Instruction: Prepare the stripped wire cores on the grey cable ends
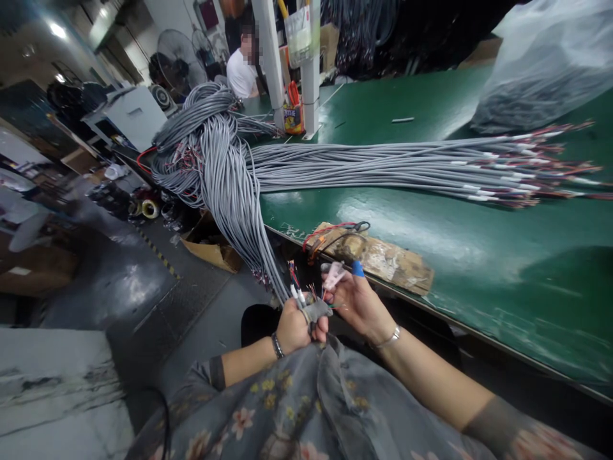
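My left hand (297, 327) is closed around the ends of several grey cables (275, 275), low in front of my body. Grey wrapping covers its thumb. White sleeves and thin coloured wires (293, 273) stick up out of that grip. Close on the right, my right hand (359, 305) has its fingertips together at a thin reddish wire (326, 294). Pale wrapping covers fingertips of this hand, and a blue cover (357, 268) sits on another finger. Exactly how the wire lies between the fingertips is partly hidden.
A green table (502, 255) carries a long row of grey cables (364, 163) with stripped ends. A worn wooden board (393, 259) lies at its near edge. Coiled cables (225, 153) hang over the left corner. A plastic bag (541, 70) and a seated person (241, 71) are farther back.
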